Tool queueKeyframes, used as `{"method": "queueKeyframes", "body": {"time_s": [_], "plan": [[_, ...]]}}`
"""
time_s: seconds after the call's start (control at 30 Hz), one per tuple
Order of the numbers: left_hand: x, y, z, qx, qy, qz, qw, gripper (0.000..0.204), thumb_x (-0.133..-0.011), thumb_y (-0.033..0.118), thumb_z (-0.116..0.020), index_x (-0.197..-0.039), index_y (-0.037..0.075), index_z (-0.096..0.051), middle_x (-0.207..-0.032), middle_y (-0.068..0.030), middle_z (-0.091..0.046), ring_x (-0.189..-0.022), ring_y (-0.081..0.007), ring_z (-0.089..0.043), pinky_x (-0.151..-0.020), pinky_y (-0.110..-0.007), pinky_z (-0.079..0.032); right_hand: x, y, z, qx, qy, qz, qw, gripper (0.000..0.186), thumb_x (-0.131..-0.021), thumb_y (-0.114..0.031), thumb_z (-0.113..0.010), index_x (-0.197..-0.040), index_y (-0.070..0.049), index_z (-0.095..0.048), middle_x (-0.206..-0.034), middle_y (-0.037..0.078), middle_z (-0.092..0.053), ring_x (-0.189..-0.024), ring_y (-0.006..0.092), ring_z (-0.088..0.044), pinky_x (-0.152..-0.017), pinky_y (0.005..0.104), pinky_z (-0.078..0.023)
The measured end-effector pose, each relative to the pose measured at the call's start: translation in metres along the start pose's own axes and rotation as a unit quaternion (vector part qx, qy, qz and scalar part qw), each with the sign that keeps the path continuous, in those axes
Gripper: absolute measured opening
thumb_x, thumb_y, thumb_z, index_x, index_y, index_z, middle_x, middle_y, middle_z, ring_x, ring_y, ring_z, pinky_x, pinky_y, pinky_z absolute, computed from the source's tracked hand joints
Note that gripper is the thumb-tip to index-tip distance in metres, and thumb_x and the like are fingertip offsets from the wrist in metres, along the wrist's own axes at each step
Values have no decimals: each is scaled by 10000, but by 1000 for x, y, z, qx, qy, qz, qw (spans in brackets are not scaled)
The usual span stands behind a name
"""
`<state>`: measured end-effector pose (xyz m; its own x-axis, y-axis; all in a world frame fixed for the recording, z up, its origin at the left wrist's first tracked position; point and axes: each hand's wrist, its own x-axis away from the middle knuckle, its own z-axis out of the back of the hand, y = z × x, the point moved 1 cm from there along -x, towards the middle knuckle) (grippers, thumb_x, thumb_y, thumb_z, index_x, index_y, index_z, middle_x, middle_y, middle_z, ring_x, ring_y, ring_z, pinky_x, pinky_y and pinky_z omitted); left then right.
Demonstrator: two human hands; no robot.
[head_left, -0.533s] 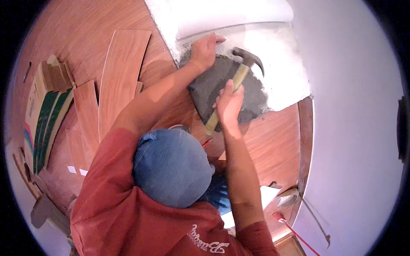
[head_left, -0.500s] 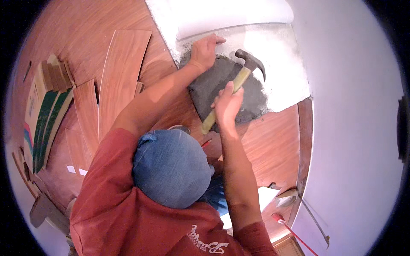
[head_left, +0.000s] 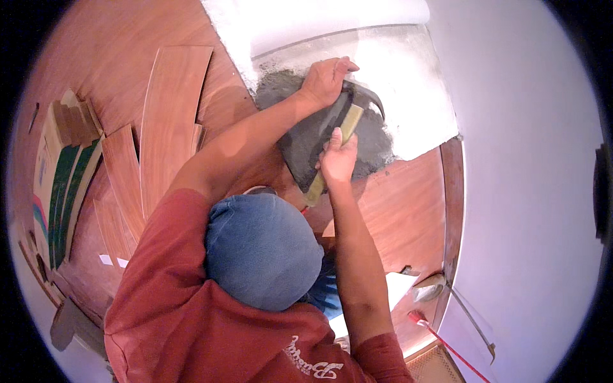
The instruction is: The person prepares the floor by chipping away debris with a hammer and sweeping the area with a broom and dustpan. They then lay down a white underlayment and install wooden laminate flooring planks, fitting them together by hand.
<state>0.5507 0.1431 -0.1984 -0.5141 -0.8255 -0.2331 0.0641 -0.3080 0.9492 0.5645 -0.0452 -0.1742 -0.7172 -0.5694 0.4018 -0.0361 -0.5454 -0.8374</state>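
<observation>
My right hand (head_left: 337,156) is wrapped round the yellowish handle of a claw hammer (head_left: 352,121). Its dark head lies low over a dark grey rough patch (head_left: 300,140) in the floor. Just beyond the hammer head, my left hand (head_left: 325,82) hovers at or rests on the patch's far edge. The left fingers are curled and pressed together, pointing right; what they hold, if anything, is hidden. Pale, bare floor (head_left: 408,89) borders the patch on its far and right sides. My denim-covered knee (head_left: 263,252) is bent between the two arms.
Wood-look planks (head_left: 172,121) lie on the floor at left, beside open boxes (head_left: 70,185) of more planks. A white sheet roll (head_left: 338,19) lies at the far side. A white wall (head_left: 517,159) rises at right, near a red-handled tool (head_left: 447,348) and a thin metal rod (head_left: 472,319).
The hammer head has come down and slightly left, toward the patch. My left hand has shifted right, closer to the hammer head. The whole view has moved a little.
</observation>
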Motion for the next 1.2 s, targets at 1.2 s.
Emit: {"method": "queueKeyframes", "body": {"time_s": [1.2], "plan": [[6,-10,-31,-79,-48,-69,993,408,-1123,325,-374,-1088,97,-711,-972,-189,-718,-922,-422,-686,-822,-468,-559,2,-11,15,-72,-35,-47,996,243,-1125,-292,-485,-1083,-67,-405,-663,15,-457,-444,111,-443,-380,302,-417]]}}
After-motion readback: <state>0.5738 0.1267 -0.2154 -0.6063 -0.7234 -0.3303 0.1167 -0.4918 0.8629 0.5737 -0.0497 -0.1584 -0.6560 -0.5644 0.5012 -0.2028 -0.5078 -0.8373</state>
